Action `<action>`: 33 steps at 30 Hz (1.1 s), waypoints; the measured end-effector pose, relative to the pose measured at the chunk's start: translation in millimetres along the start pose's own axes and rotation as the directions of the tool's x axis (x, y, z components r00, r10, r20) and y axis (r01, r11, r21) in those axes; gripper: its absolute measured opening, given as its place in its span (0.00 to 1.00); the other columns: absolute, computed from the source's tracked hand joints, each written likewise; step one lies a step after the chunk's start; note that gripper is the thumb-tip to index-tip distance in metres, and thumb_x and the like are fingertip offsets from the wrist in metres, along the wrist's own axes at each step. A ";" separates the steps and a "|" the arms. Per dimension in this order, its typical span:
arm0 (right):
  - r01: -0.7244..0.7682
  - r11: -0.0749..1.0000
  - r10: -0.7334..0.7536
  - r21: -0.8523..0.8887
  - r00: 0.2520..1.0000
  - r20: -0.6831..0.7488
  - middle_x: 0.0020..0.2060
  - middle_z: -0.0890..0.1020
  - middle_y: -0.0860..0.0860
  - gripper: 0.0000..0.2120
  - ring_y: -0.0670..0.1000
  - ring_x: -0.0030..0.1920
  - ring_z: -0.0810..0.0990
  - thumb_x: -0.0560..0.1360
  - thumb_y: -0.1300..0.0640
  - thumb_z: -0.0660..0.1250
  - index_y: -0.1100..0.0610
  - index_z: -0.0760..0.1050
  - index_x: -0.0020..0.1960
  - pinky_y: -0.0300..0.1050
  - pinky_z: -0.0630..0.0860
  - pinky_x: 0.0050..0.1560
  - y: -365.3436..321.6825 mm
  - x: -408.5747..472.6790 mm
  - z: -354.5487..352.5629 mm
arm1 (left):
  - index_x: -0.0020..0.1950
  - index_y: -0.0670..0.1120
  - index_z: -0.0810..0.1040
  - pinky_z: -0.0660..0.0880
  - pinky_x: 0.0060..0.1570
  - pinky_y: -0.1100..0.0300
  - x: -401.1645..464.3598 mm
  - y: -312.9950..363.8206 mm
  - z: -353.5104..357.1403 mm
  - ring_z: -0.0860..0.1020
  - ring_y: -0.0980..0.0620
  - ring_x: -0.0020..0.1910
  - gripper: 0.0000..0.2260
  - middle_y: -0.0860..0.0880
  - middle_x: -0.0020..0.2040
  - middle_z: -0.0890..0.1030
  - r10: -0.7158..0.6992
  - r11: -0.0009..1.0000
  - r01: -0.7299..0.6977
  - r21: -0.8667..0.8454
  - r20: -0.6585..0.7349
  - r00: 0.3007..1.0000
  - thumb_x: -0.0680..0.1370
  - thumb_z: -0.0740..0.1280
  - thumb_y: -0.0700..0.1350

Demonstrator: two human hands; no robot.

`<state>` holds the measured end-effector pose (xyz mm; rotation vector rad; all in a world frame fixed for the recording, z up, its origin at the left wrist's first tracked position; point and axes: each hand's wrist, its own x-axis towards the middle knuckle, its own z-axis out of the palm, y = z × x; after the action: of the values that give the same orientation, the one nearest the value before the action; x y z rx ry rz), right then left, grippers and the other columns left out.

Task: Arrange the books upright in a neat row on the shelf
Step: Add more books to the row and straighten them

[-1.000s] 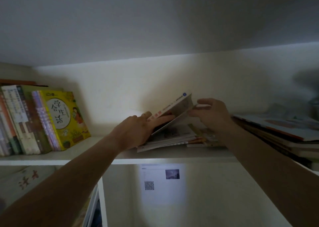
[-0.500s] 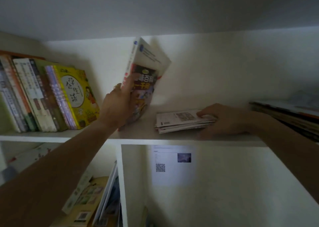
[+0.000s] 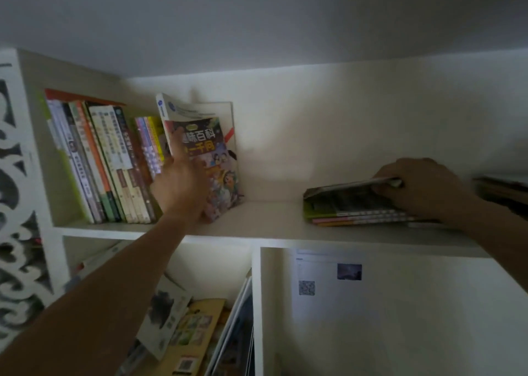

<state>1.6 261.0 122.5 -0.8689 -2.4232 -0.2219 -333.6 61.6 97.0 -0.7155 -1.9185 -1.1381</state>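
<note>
The long white shelf board (image 3: 274, 227) now carries one more standing volume than a second ago: the glossy paperback with a dark cartoon cover (image 3: 211, 158), which was lying on the flat pile and half a second ago hung tilted in mid-air, stands at the right end of the leaning row of upright books (image 3: 108, 164). It rests against them, its foot on the board. So the row has grown by one, and the low pile of flat thin books (image 3: 354, 207), well apart to the right, is what remains.

The paperback leans left with the rest, cover facing out, a white band along its top.

The left hand (image 3: 180, 184) presses its cover, fingers (image 3: 178, 141) spread flat. The right hand (image 3: 423, 187) curls over the pile, pinching up the top book's edge.
</note>
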 end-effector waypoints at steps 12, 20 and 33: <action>0.199 0.962 -0.163 0.188 0.968 -0.188 0.45 0.83 0.53 0.17 0.57 0.47 0.81 0.66 0.52 0.80 0.55 0.81 0.52 0.45 0.71 0.41 -144.1 90.3 -12.1 | 0.80 0.48 0.59 0.73 0.38 0.53 -2.2 -11.8 -49.9 0.80 0.43 0.33 0.28 0.44 0.36 0.80 0.310 0.782 -0.381 0.494 0.224 0.924 0.84 0.54 0.62; 0.417 0.836 -0.385 0.356 0.909 -0.160 0.51 0.80 0.53 0.20 0.54 0.50 0.80 0.69 0.62 0.76 0.56 0.73 0.57 0.47 0.77 0.44 -211.1 117.4 4.3 | 0.56 0.46 0.81 0.66 0.43 0.58 -17.7 -18.2 -43.4 0.75 0.48 0.48 0.19 0.47 0.47 0.79 0.447 0.894 -0.447 -0.022 -0.004 0.895 0.85 0.58 0.59; -0.101 0.331 0.111 0.938 0.992 0.067 0.59 0.81 0.51 0.49 0.53 0.57 0.82 0.56 0.53 0.89 0.57 0.68 0.70 0.52 0.83 0.54 -158.9 111.0 76.5 | 0.68 0.47 0.66 0.75 0.35 0.74 -30.4 -2.4 1.7 0.83 0.54 0.46 0.15 0.50 0.57 0.82 0.340 0.852 -0.228 -0.472 0.167 0.925 0.83 0.65 0.48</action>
<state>-203.1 222.1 124.3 -0.4107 -1.9069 1.1707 -319.6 59.7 69.9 -1.4057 -1.6728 -1.3580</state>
